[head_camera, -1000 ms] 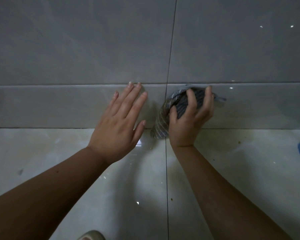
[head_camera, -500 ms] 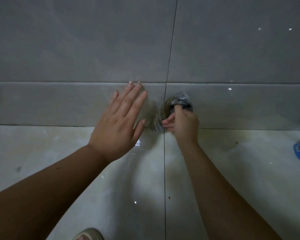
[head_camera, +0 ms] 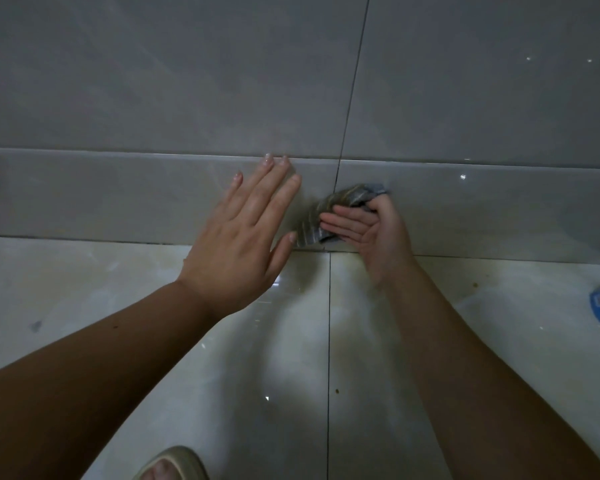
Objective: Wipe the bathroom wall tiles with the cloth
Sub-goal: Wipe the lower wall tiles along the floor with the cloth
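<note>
A person's left hand [head_camera: 236, 244] lies flat on the low skirting tile [head_camera: 118, 195] at the foot of grey wall tiles [head_camera: 170, 74], fingers straight and slightly spread, holding nothing. Just to its right, the right hand [head_camera: 371, 237] is turned palm towards the camera, fingers nearly straight and pointing left. A bunched striped cloth [head_camera: 329, 209] sits behind those fingers, against the skirting tile just above the glossy floor [head_camera: 291, 375]. Whether this grip pinches the cloth with the thumb cannot be told.
</note>
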Action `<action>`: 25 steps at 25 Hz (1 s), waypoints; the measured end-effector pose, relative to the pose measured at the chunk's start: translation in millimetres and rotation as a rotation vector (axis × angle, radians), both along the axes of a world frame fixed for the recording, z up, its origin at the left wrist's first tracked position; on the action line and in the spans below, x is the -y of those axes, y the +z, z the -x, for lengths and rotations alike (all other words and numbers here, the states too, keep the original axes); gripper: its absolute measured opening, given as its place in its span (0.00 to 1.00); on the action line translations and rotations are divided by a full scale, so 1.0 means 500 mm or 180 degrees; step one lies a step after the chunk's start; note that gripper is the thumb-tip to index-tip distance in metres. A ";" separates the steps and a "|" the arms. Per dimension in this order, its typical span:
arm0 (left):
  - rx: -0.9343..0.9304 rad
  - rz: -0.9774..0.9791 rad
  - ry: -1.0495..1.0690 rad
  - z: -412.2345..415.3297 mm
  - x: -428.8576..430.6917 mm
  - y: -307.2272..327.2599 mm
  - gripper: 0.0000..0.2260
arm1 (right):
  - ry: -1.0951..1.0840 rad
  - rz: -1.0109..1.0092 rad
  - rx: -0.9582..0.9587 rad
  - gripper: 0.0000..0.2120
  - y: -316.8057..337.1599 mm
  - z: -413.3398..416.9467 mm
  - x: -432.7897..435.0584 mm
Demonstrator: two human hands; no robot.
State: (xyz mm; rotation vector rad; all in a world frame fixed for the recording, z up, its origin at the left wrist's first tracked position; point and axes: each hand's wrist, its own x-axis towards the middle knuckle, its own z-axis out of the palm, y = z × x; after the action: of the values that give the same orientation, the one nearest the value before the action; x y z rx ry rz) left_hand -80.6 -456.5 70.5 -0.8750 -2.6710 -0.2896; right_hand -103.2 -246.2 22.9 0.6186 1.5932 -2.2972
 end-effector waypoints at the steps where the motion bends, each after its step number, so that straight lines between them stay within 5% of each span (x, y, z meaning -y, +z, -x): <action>1: -0.0009 0.0043 -0.0032 -0.003 -0.003 -0.003 0.27 | 0.0160 -0.0200 0.0080 0.22 -0.014 -0.003 0.001; 10: 0.0031 0.0133 -0.0024 -0.006 -0.001 -0.022 0.27 | 0.0011 0.0116 -0.0423 0.22 0.039 0.015 -0.018; 16: 0.0151 0.0425 -0.0131 -0.022 0.014 -0.054 0.26 | 0.0517 -0.0577 0.0229 0.16 -0.083 0.010 -0.023; 25: 0.0041 0.0186 -0.0215 -0.014 -0.030 -0.033 0.26 | -0.0947 0.0050 0.0357 0.19 -0.074 -0.053 -0.125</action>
State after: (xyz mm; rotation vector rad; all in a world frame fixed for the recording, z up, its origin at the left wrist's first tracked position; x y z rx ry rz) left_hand -73.7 -441.4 54.2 -0.9855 -2.6779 -0.2348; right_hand -76.5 -183.6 -14.3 1.0228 1.5163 -2.4258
